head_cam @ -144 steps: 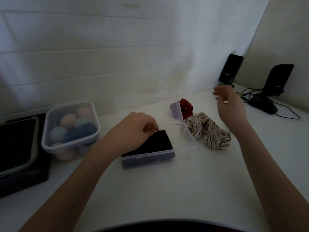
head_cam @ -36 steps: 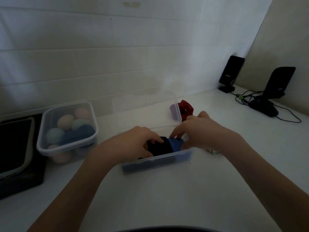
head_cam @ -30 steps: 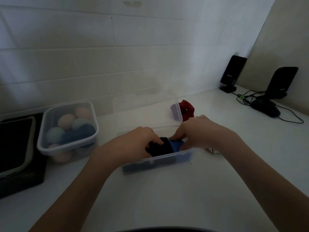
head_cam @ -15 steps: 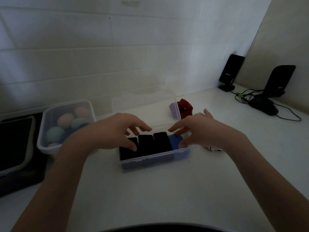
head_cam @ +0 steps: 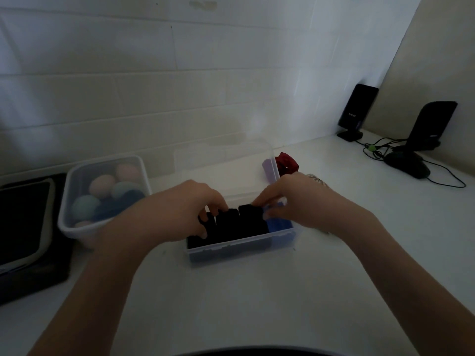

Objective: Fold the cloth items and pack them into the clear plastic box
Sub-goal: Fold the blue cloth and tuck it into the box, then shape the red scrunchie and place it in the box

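The scene is dim and soft, with weak daylight washing the tiled wall (head_cam: 180,86) from the upper left. Both hands (head_cam: 180,209) are slightly motion-blurred at the fingertips. Wide-angle distortion bends the wall lines and stretches the forearms toward the lower corners.

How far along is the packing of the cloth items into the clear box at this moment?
Mostly packed: folded black cloths stand in a row in the clear plastic box, with a blue cloth at its right end. In hand: the left hand and right hand are pressing these pieces into place. Left: a red cloth still lies on the counter behind the box.
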Demonstrator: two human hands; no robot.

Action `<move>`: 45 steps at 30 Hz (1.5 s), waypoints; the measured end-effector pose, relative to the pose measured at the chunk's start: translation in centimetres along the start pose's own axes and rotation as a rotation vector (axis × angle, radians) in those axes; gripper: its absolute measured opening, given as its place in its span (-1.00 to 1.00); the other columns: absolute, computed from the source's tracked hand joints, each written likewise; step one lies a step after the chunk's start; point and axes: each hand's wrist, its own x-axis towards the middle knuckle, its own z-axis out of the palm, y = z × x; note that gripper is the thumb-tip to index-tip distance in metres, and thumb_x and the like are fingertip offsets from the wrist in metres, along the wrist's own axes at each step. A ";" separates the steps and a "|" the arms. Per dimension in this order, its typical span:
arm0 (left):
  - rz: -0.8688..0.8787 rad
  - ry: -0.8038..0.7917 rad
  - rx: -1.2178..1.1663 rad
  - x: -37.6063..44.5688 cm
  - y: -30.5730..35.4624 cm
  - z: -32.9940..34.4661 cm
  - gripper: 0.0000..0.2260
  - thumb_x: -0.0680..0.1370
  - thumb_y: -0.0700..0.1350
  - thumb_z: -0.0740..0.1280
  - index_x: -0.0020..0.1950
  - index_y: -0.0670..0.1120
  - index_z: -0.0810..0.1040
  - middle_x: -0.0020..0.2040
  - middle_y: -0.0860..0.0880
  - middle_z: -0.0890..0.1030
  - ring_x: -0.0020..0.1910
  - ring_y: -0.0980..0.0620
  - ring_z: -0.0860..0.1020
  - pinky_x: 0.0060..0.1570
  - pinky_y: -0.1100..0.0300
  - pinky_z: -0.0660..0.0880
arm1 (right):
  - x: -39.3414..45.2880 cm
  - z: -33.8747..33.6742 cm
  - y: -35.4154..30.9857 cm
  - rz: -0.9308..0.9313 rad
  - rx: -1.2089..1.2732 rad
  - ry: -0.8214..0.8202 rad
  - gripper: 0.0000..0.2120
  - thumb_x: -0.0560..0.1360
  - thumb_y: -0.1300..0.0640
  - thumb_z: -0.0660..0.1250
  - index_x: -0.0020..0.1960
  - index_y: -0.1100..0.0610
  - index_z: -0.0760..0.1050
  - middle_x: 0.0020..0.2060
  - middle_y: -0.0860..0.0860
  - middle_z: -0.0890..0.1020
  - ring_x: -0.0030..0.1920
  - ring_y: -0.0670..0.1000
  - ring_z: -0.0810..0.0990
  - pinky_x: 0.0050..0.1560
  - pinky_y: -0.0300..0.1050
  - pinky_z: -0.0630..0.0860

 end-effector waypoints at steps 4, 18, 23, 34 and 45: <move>-0.010 -0.057 0.141 0.4 0.5 1.1 -0.55 0.40 -0.21 0.40 0.27 0.03 0.49 0.15 0.03 0.58 0.03 0.07 0.57 0.03 0.24 0.48 | 0.9 1.6 -0.1 -0.020 -0.072 -0.144 -0.60 0.44 0.12 0.41 0.26 -0.05 0.52 0.08 -0.06 0.66 -0.04 -0.11 0.59 0.02 -0.28 0.47; -0.023 -0.106 0.199 1.3 0.7 1.3 -0.55 0.39 -0.23 0.38 0.26 0.01 0.51 0.14 0.00 0.59 0.03 0.04 0.57 0.01 0.22 0.49 | 2.0 1.1 0.1 -0.106 -0.082 -0.320 -0.60 0.46 0.09 0.35 0.30 -0.07 0.49 0.16 -0.10 0.63 0.02 -0.07 0.61 0.15 -0.13 0.53; -0.028 -0.014 -0.082 0.6 -0.4 1.1 -0.60 0.38 -0.31 0.43 0.19 -0.06 0.57 0.02 -0.03 0.66 -0.11 0.14 0.60 -0.03 0.33 0.53 | 0.9 -0.1 1.2 -0.038 0.248 -0.198 -0.70 0.47 0.14 0.38 0.20 0.05 0.58 0.07 -0.12 0.67 -0.03 -0.21 0.63 0.04 -0.48 0.47; 0.034 0.419 -0.213 0.3 -0.5 0.2 -0.71 0.38 -0.38 0.24 -0.26 -0.06 0.68 -0.32 0.03 0.63 -0.29 0.10 0.57 -0.32 0.49 0.40 | 3.1 -1.6 7.1 0.244 0.354 0.457 -0.75 0.56 0.29 0.16 0.12 0.10 0.55 0.08 0.05 0.62 0.01 0.05 0.59 0.04 -0.09 0.49; 0.014 0.333 -0.267 1.2 -0.7 1.6 -0.72 0.39 -0.35 0.23 -0.19 -0.03 0.65 -0.29 0.05 0.65 -0.26 0.11 0.60 -0.32 0.49 0.35 | 7.3 5.2 9.5 0.449 0.046 0.287 -0.87 0.51 0.04 0.23 0.02 0.06 0.40 -0.09 0.05 0.57 -0.05 0.12 0.51 0.07 0.10 0.44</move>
